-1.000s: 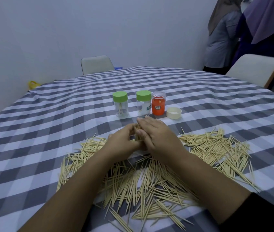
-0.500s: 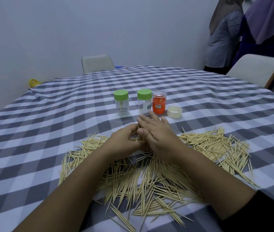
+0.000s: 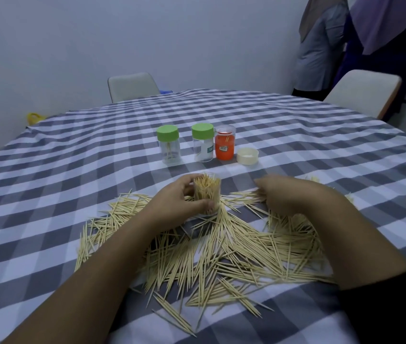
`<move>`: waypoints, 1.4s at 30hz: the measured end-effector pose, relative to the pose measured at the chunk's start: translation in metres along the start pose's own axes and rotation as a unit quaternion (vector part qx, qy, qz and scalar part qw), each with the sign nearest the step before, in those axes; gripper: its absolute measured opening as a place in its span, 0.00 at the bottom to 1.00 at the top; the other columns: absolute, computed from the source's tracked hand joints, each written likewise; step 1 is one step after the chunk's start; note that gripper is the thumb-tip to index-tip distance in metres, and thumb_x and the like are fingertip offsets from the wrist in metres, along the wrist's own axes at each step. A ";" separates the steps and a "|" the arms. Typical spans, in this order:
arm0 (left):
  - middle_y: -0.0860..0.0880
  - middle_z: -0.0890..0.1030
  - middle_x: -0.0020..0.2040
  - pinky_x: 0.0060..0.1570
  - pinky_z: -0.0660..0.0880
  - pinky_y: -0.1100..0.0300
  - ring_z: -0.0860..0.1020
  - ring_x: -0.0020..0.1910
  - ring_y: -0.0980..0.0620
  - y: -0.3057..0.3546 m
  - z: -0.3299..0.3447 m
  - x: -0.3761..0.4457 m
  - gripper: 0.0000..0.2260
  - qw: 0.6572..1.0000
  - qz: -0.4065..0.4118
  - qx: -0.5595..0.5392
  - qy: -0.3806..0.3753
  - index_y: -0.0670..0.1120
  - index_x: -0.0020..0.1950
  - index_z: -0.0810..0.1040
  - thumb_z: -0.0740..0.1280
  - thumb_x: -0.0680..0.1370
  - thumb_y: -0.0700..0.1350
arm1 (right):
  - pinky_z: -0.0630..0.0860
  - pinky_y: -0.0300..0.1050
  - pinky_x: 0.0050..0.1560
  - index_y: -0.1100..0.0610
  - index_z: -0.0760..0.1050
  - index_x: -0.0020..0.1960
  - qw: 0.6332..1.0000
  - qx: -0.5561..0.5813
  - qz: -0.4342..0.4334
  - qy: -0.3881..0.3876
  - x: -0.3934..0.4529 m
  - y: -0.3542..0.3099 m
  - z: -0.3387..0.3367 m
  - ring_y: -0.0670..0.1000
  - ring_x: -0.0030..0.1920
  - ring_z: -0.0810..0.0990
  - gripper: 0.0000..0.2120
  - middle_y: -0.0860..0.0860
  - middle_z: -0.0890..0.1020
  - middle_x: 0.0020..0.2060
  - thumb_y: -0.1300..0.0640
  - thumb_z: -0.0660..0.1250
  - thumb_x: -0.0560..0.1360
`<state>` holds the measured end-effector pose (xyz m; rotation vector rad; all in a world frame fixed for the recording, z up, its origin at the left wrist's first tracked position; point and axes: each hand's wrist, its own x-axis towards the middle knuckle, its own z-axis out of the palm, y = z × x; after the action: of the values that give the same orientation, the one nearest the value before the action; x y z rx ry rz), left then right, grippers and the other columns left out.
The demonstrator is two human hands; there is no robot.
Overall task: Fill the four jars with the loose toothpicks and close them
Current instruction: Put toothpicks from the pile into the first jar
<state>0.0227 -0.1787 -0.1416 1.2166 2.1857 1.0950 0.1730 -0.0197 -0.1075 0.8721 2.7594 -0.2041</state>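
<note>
The round table [image 3: 73,155] under its grey-and-white checked cloth has bare cloth to the left and behind the jars, up to the far rim where a pale chair [image 3: 132,86] stands; a second chair [image 3: 363,91] sits at the right rim, with two standing people [image 3: 346,43] beyond it. The near half is crowded: loose toothpicks [image 3: 221,249] lie in a wide scatter from left of the forearms to the right edge of the pile. The left hand [image 3: 172,207] curls round an open clear jar [image 3: 207,192], thumb across its front and fingers behind, holding it upright on the cloth; the jar is packed with toothpicks standing on end. The right hand [image 3: 288,194] rests palm down on the toothpicks well right of that jar, fingers bent over them; it is blurred, so whether it pinches any cannot be told. Farther back stand two green-lidded jars [image 3: 167,147] [image 3: 202,142] and an orange jar [image 3: 224,142], close in a row, with a cream lid [image 3: 247,156] just beside the orange one.
</note>
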 end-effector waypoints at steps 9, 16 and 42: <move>0.58 0.80 0.55 0.54 0.72 0.62 0.77 0.52 0.63 0.001 0.003 -0.001 0.25 1.000 0.005 -0.002 0.010 0.56 0.67 0.69 0.73 0.72 0.50 | 0.72 0.45 0.49 0.62 0.67 0.67 0.997 -0.013 0.074 0.029 0.011 0.002 0.007 0.55 0.52 0.76 0.19 0.55 0.77 0.51 0.61 0.63 0.77; 0.56 0.79 0.57 0.50 0.72 0.64 0.78 0.53 0.59 0.002 0.003 -0.001 0.27 1.000 0.002 -0.007 0.008 0.56 0.68 0.68 0.73 0.72 0.50 | 0.73 0.44 0.45 0.61 0.75 0.58 0.995 -0.045 0.089 0.019 0.027 -0.003 0.005 0.54 0.42 0.75 0.12 0.53 0.75 0.40 0.61 0.65 0.75; 0.55 0.77 0.60 0.41 0.82 0.58 0.81 0.44 0.59 0.004 0.002 -0.003 0.28 1.000 0.001 -0.005 0.001 0.54 0.70 0.66 0.72 0.73 0.50 | 0.72 0.45 0.46 0.55 0.77 0.59 0.944 0.225 -0.005 0.242 0.018 -0.022 0.012 0.54 0.49 0.77 0.11 0.54 0.81 0.50 0.58 0.59 0.79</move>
<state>0.0275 -0.1793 -0.1396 1.2152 2.1772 1.1076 0.1489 -0.0302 -0.1229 1.1439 3.2351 -0.7372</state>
